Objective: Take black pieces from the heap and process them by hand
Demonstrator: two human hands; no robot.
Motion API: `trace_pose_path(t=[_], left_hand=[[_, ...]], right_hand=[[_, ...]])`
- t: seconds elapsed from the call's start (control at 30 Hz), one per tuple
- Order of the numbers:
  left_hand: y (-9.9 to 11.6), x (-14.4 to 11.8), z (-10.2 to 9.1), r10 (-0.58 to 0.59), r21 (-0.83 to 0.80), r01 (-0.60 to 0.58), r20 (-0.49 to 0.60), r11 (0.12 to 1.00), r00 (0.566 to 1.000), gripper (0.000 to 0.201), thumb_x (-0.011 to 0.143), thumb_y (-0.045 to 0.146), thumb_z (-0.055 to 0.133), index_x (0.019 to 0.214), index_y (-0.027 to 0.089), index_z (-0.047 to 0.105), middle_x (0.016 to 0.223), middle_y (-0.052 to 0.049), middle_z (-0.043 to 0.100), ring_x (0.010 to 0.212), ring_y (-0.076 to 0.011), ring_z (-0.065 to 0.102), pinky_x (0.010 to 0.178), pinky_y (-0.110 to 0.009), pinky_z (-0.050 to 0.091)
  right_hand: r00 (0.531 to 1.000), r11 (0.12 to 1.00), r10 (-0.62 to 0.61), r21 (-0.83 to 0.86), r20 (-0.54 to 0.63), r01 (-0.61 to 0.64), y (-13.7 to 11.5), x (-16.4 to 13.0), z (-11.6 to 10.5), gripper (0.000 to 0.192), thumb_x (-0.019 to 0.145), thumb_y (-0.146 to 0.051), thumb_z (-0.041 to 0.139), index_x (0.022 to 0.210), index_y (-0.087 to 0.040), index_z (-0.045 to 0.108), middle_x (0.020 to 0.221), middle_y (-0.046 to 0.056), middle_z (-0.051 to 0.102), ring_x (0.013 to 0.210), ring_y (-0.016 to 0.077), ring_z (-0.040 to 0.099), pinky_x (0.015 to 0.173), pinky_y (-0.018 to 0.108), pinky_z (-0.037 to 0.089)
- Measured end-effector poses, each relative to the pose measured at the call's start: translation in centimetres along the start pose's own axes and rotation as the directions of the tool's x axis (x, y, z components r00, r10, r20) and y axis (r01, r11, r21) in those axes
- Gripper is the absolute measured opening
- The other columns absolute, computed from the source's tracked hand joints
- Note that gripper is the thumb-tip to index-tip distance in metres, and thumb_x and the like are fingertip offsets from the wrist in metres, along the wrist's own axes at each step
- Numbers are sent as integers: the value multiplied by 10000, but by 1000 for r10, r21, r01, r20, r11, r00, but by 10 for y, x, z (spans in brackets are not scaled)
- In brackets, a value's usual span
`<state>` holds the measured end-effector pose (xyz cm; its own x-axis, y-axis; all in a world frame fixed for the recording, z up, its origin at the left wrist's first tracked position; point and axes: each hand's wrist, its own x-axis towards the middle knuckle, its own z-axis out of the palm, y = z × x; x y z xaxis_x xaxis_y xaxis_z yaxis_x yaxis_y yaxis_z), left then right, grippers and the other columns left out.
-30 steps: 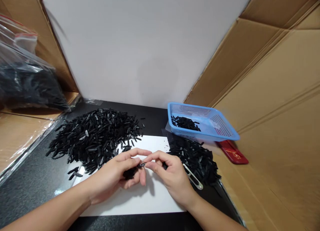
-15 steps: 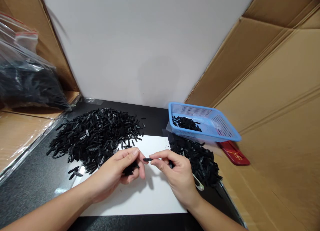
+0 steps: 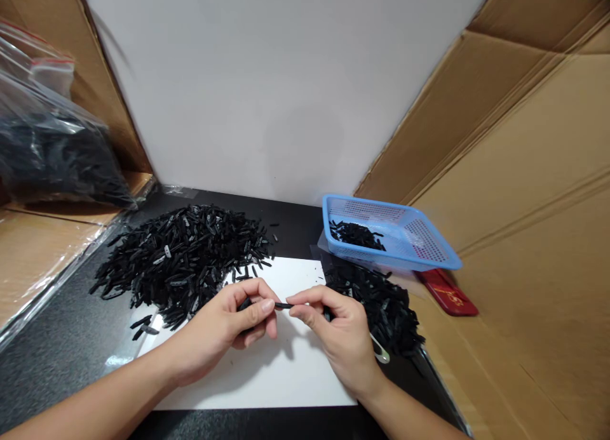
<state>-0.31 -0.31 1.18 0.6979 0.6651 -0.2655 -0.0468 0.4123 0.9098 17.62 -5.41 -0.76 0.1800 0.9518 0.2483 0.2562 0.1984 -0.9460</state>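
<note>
Between my two hands is a small, slim black piece (image 3: 284, 305), lying nearly level above a white sheet (image 3: 267, 380). My left hand (image 3: 245, 316) pinches its left end between thumb and forefinger; more black pieces show partly inside that palm. The right end sits in the thumb and forefinger of my right hand (image 3: 336, 326), whose curled fingers partly hide another dark bit. Beyond my left hand spreads a large heap of black pieces (image 3: 176, 256). Beside my right hand is a smaller heap (image 3: 381, 306).
A blue perforated basket (image 3: 414, 262) holds some black pieces at the back right. Next to it lies a red flat object (image 3: 448, 293). A pale loop-shaped item (image 3: 381, 352) pokes out by my right wrist. At left stands a clear zip bag (image 3: 57, 148) of dark contents. Cardboard (image 3: 534, 148) walls the right.
My left thumb has come down onto the piece's left end, closing against the forefinger. The right hand keeps its pinch almost in place.
</note>
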Motion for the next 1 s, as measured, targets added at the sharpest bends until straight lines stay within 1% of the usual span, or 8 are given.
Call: trace_pose_path(t=[0.2,0.47,0.67,0.83,1.0], left_hand=[[0,0,0,16,-3,-16,4,1000,1000,249,897,396,624,825,166,559,681,13,613,504,-61,312,471,-224,168],[0,0,0,32,7,-32,17,999,999,255,915,386,602,799,166,546,684,15,607,510,-58,320,472,-220,177],[-1,-1,0,25,2,-25,19,1000,1000,250,919,385,595,810,165,548,680,17,608,507,-56,313,468,-214,176],[-3,-1,-1,18,0,-18,12,1000,1000,231,931,384,574,854,166,572,685,12,618,512,-60,324,469,-210,192],[-2,1,-1,54,17,-54,-13,998,998,187,925,364,582,910,178,586,672,22,609,518,-66,339,473,-207,216]], right_hand=[[1000,999,-7,49,18,6,0,-1,0,173,765,-362,762,715,-198,783,548,7,655,502,133,476,497,249,388],[1000,998,-6,65,23,4,0,-2,0,192,763,-379,768,711,-195,779,560,12,673,515,140,502,513,251,396],[1000,997,1,77,25,-3,1,-2,0,175,763,-359,770,713,-192,776,550,5,654,512,134,479,510,248,378],[999,995,33,98,40,-37,2,-4,0,176,764,-355,764,712,-187,765,536,-9,614,511,127,455,513,248,353],[997,992,66,105,46,-71,3,-1,1,218,807,-378,707,728,-176,719,544,-25,546,524,126,435,522,252,344]])
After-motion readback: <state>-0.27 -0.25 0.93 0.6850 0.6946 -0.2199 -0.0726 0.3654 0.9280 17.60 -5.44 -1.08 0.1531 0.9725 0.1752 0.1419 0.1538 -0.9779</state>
